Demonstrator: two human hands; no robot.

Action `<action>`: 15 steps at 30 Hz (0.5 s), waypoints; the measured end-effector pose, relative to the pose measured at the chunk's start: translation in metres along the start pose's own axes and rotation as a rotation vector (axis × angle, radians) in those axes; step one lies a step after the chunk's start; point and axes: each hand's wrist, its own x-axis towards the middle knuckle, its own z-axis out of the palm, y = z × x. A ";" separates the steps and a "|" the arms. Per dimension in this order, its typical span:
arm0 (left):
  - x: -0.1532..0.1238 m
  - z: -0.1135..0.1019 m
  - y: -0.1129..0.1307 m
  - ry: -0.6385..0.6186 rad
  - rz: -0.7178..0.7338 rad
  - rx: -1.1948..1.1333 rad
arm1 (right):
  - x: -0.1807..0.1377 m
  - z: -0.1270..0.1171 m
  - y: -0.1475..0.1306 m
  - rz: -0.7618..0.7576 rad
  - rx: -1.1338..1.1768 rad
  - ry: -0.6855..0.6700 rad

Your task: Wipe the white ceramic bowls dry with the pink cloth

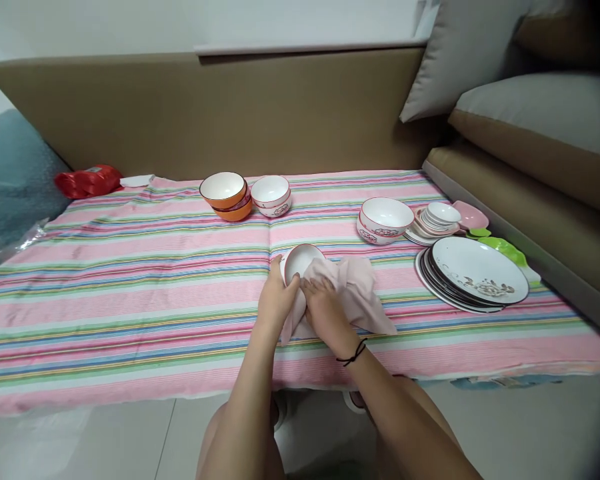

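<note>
My left hand (275, 300) grips the near rim of a small white bowl (300, 259) tilted toward me above the striped cloth. My right hand (325, 310) presses a pale pink cloth (360, 293) against the bowl's right side, fingers closed on the fabric. The cloth drapes to the right and down onto the striped surface. A black band circles my right wrist.
Orange bowls (226, 195) and a white bowl (271, 195) stand at the back centre. To the right are stacked white bowls (385, 220), small saucers (440, 217), a stack of large plates (475, 273), green dishes (505, 248). A red bag (87, 180) lies far left. Sofa cushions rise behind and right.
</note>
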 end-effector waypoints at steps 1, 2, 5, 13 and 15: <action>-0.001 -0.001 0.000 -0.003 -0.006 0.000 | 0.000 -0.001 -0.001 -0.016 0.051 -0.014; -0.001 -0.002 -0.001 -0.007 -0.013 -0.003 | 0.000 -0.003 -0.002 -0.025 0.106 -0.036; -0.002 -0.005 -0.002 -0.007 -0.035 -0.019 | -0.001 -0.009 -0.003 -0.011 0.229 -0.089; -0.003 -0.007 -0.001 -0.026 -0.041 0.057 | -0.005 0.000 0.004 -0.045 0.099 -0.027; -0.004 -0.006 -0.001 -0.034 -0.034 0.087 | -0.005 0.004 0.004 0.023 0.017 -0.014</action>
